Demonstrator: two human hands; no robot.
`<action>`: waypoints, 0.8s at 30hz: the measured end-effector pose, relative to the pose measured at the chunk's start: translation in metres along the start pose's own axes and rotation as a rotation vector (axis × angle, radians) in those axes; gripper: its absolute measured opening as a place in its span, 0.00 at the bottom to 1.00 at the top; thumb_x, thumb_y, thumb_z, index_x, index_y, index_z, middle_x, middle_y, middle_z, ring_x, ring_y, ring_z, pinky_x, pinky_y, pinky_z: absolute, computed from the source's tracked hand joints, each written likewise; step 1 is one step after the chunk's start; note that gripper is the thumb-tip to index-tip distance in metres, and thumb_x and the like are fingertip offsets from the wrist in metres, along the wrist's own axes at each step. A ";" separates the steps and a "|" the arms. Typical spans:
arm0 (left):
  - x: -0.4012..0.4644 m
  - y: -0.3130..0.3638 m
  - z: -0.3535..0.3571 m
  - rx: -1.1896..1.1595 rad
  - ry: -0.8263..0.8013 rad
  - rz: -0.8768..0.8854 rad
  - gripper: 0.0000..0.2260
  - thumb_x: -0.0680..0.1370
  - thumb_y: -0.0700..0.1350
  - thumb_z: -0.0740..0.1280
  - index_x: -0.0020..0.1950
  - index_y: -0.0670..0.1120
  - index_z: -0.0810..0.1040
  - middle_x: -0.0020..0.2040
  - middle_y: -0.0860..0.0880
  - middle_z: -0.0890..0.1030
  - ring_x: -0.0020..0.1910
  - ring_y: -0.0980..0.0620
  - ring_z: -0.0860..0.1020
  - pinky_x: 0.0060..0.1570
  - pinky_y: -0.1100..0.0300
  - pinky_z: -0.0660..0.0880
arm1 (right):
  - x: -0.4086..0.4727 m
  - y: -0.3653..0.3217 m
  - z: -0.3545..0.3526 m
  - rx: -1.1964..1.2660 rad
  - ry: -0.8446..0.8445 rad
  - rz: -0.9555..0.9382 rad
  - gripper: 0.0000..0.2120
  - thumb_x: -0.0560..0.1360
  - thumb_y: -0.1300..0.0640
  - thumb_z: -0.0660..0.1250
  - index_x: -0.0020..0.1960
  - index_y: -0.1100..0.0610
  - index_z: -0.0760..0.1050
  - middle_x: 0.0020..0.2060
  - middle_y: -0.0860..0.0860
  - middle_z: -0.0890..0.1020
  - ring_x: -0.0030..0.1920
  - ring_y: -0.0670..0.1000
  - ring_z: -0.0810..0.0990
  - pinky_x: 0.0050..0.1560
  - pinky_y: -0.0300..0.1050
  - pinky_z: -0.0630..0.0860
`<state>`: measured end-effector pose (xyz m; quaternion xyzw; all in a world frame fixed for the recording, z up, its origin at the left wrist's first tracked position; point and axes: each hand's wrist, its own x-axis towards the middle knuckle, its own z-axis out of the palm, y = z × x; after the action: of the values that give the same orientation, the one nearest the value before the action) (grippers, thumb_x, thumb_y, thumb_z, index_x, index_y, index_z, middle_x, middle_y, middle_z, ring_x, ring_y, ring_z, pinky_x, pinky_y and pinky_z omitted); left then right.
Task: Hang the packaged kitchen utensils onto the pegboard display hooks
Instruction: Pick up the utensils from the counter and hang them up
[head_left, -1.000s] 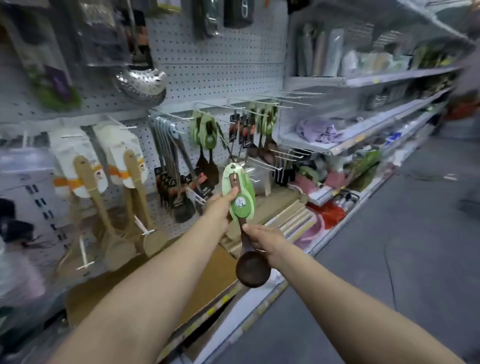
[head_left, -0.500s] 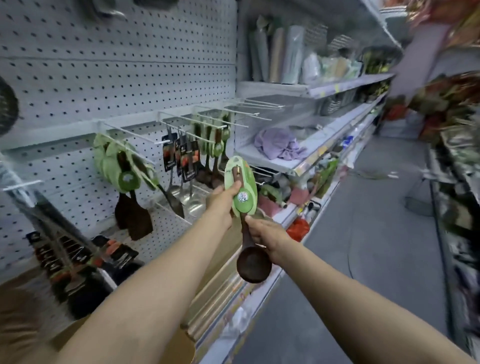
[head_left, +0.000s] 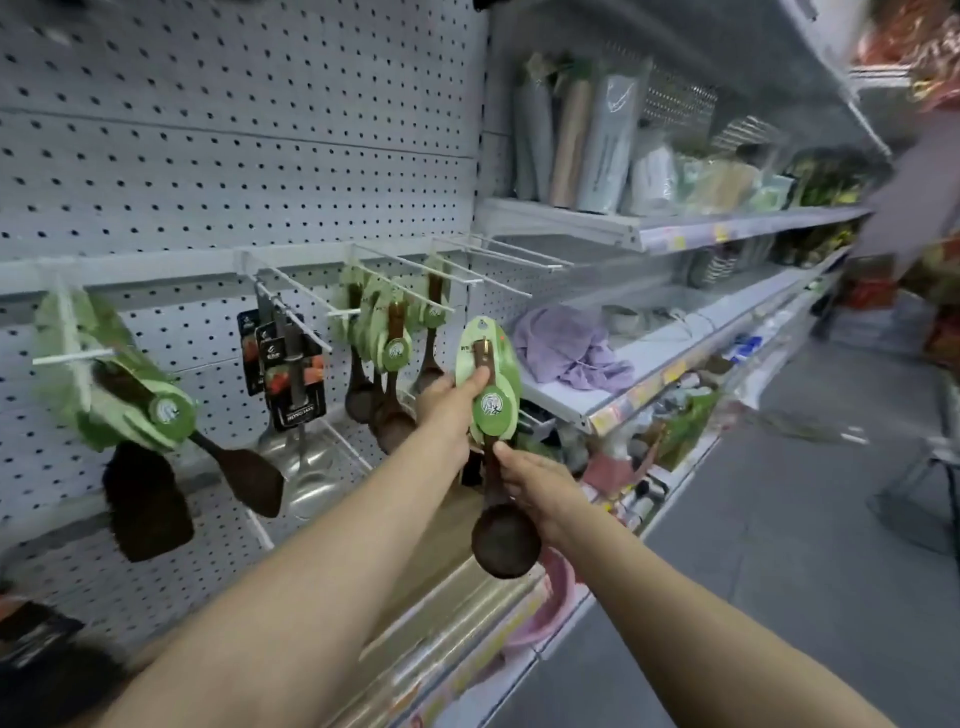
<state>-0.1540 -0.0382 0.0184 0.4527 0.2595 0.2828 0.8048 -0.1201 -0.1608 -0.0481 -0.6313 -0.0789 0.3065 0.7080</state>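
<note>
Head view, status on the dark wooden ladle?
Left hand pinches green card, right hand grips handle. Dark wooden ladle unhung, short of bare white hooks. Nothing between.

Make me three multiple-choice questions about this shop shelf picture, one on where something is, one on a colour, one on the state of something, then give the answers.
1. Where does the purple cloth lie?
A. On a shelf to the right of the pegboard
B. On the aisle floor
C. Over a pegboard hook

2. What colour is the card on the wooden ladle being held?
A. Red
B. Green
C. Blue

3. How is the held ladle right now?
A. Hanging on a hook
B. Lying on a shelf
C. Held in both hands, off any hook

Answers:
1 A, the cloth is bunched on the grey shelf beside the pegboard.
2 B, the backing card is light green with a darker green round label.
3 C, the left hand grips the card and the right hand holds the handle, clear of the hooks.
</note>
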 end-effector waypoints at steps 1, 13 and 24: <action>0.006 -0.002 0.013 -0.002 0.025 0.019 0.09 0.76 0.42 0.74 0.55 0.43 0.81 0.44 0.45 0.86 0.41 0.48 0.85 0.38 0.56 0.82 | 0.012 -0.007 -0.010 -0.012 -0.020 0.001 0.14 0.72 0.50 0.77 0.51 0.59 0.84 0.44 0.57 0.83 0.41 0.53 0.79 0.37 0.40 0.77; 0.068 -0.025 0.128 -0.021 0.281 0.138 0.11 0.75 0.42 0.75 0.55 0.40 0.81 0.45 0.43 0.86 0.36 0.47 0.83 0.34 0.58 0.81 | 0.141 -0.067 -0.110 -0.078 -0.356 0.010 0.07 0.77 0.55 0.72 0.47 0.60 0.82 0.38 0.54 0.86 0.33 0.48 0.84 0.32 0.36 0.78; 0.088 -0.038 0.141 0.003 0.397 0.176 0.05 0.77 0.40 0.73 0.50 0.42 0.80 0.42 0.44 0.85 0.33 0.50 0.83 0.29 0.61 0.78 | 0.186 -0.063 -0.120 -0.069 -0.505 0.086 0.14 0.77 0.54 0.73 0.57 0.63 0.82 0.51 0.59 0.86 0.41 0.50 0.85 0.38 0.38 0.79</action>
<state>0.0116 -0.0758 0.0347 0.4101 0.3728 0.4354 0.7094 0.1099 -0.1639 -0.0626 -0.5612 -0.2366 0.4813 0.6304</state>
